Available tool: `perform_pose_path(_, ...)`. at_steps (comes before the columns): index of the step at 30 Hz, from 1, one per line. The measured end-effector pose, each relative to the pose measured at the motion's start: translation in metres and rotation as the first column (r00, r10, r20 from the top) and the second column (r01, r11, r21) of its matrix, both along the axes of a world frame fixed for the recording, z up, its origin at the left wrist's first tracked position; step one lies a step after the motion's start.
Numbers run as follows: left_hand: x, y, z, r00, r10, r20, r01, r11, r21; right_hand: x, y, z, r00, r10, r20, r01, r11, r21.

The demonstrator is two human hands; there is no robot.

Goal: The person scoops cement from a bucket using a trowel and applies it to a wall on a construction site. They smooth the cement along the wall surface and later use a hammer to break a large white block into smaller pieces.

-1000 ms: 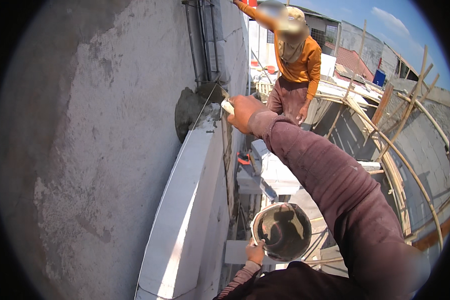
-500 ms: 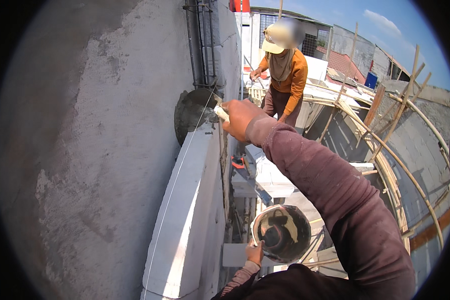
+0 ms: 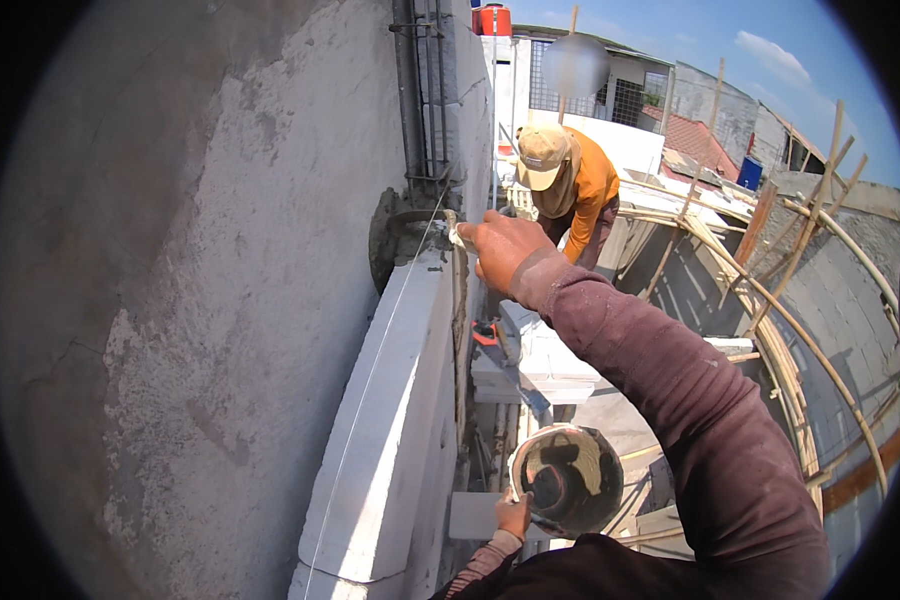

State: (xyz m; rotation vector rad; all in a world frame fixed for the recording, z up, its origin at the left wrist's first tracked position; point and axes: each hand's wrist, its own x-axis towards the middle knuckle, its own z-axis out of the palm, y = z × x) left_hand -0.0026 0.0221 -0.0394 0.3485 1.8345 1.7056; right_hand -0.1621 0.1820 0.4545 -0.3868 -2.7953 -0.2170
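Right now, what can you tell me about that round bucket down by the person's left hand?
The bucket is round and seen from above, its mouth facing up. Its inside looks coated with grey, mortar-like smears, darkest near the middle, and its pale rim catches the sun. It sits low beside the white block wall, below the outstretched right arm. The left hand grips it at the near rim. What it stands on, if anything, cannot be told.
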Motion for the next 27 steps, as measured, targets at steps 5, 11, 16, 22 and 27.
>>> perform_pose_path(5,0.011,0.001,0.014,0.999,-0.047,0.020,0.047,0.999,0.021,-0.028,0.011,-0.014,0.992,-0.113,-0.051,0.117,0.988,0.100)
perform_pose_path(11,0.016,-0.008,0.016,0.999,-0.052,-0.004,0.052,0.998,0.036,-0.027,0.008,-0.015,0.994,-0.076,0.075,0.075,0.997,0.016)
perform_pose_path(16,0.014,-0.017,0.013,0.998,-0.054,-0.042,0.053,0.998,-0.020,0.014,0.012,-0.001,0.993,-0.107,-0.047,0.097,0.979,-0.180)
perform_pose_path(22,0.012,-0.016,0.017,1.000,0.007,-0.006,-0.006,0.996,0.088,0.028,0.062,0.026,0.988,-0.116,0.103,0.142,0.408,-0.902)
perform_pose_path(27,0.014,-0.012,0.010,0.998,0.053,0.020,-0.055,0.989,0.140,0.011,0.087,0.039,0.978,-0.062,0.199,0.205,0.122,-0.971)
